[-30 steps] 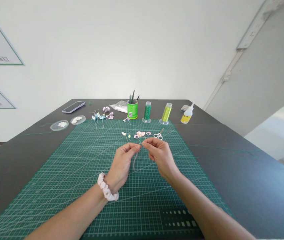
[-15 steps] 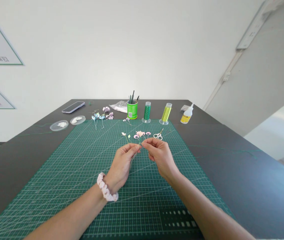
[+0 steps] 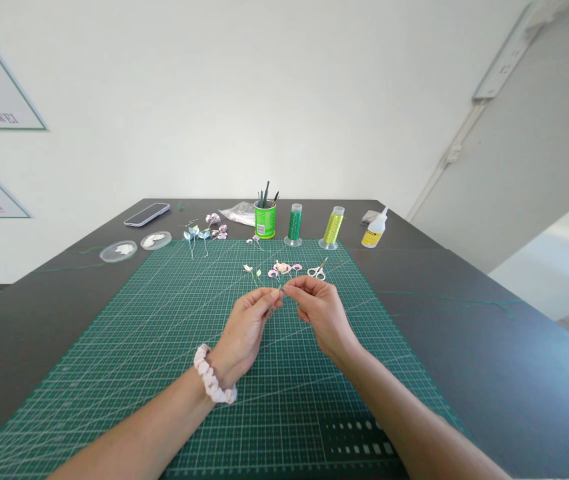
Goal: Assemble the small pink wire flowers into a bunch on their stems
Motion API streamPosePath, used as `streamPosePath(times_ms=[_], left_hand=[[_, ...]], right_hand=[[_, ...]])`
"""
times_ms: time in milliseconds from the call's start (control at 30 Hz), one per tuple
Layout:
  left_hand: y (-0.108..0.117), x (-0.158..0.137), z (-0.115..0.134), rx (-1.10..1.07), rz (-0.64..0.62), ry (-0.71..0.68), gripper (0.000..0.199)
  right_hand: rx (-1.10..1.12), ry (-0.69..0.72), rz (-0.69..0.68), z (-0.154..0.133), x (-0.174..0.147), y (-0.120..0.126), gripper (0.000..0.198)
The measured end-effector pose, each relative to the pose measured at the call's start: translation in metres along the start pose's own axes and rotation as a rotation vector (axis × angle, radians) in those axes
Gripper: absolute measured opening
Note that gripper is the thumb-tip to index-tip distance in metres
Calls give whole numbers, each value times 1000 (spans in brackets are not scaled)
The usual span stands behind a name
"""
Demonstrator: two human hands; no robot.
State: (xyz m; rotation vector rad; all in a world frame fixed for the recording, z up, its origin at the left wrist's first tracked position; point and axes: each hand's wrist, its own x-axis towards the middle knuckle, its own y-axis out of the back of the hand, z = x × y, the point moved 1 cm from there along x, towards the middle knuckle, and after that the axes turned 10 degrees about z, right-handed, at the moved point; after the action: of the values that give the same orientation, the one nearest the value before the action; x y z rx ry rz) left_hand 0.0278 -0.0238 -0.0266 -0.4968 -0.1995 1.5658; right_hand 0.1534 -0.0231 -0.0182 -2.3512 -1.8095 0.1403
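Note:
My left hand [image 3: 248, 321], with a pale scrunchie [image 3: 214, 375] at the wrist, pinches thumb and forefinger around the stems of a small bunch of pink and peach craft flowers [image 3: 283, 267]. The blossoms stick up just beyond the fingertips. Close against it, my right hand [image 3: 323, 313] is closed in a pinch at the same stems; what lies between its fingertips is too small to make out. White-handled scissors [image 3: 316, 273] lie just past my right hand. A loose white flower bud [image 3: 248, 269] on a stem rests beyond my left hand.
A green cutting mat [image 3: 174, 347] covers the table's middle. Behind it stand a green can [image 3: 265, 221] of tools, a green thread spool [image 3: 295, 225], a yellow-green spool [image 3: 333, 228] and a glue bottle [image 3: 375, 230]. Leftward are blue flowers [image 3: 193, 233], shallow dishes [image 3: 119, 251] and a phone [image 3: 147, 214].
The flower bunch has turned slightly at the fingertips, the peach blossom now facing a little differently. Both hands stay in nearly the same place, still pinching.

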Motion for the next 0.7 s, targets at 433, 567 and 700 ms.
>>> streamPosePath(times_ms=[433, 567, 700], left_hand=[[-1, 1, -1, -53, -35, 62, 12], [-1, 0, -1, -56, -33, 71, 12], [-1, -1, 1, -51, -27, 88, 14]], right_hand=[[-4, -1, -7, 0, -1, 0, 24], [-3, -6, -10, -1, -1, -1, 23], [2, -7, -5, -2, -1, -1, 21]])
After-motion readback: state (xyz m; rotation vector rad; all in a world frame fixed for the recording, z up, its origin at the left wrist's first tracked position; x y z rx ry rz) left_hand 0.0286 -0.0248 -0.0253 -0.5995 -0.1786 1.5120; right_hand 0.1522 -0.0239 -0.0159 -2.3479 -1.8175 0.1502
